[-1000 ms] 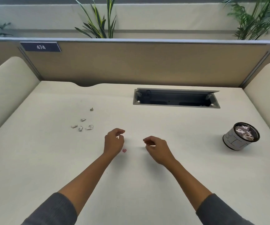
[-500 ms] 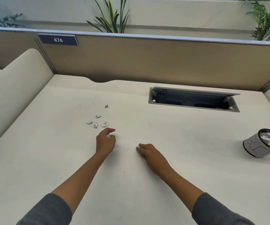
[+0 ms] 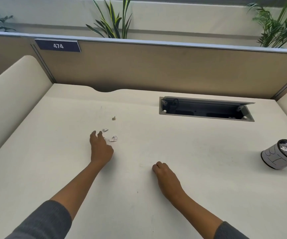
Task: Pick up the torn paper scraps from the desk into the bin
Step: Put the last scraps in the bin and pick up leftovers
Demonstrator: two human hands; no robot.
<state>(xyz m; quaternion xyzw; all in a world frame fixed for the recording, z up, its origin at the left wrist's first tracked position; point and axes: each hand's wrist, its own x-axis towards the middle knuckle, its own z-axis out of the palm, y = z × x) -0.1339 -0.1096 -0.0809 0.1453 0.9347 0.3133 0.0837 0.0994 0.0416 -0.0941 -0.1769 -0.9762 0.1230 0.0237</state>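
Cream counter (image 3: pixel 191 152) under a tan partition, its navy plate (image 3: pixel 58 46) reading "474". Left hand (image 3: pixel 100 149) reaches out, fingers spread over the crumpled paper scraps (image 3: pixel 112 138). Right hand (image 3: pixel 166 176) rests knuckles-down, fingers curled under; any hold, I cannot tell. Paper-wrapped round bin (image 3: pixel 275 159), scraps inside, sits far right.

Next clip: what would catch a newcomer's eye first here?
The left hand reaching onto a small cluster of paper scraps left of the desk's middle. At the far right edge stands a white bin filled with torn paper, and the right hand rests curled on the desk.
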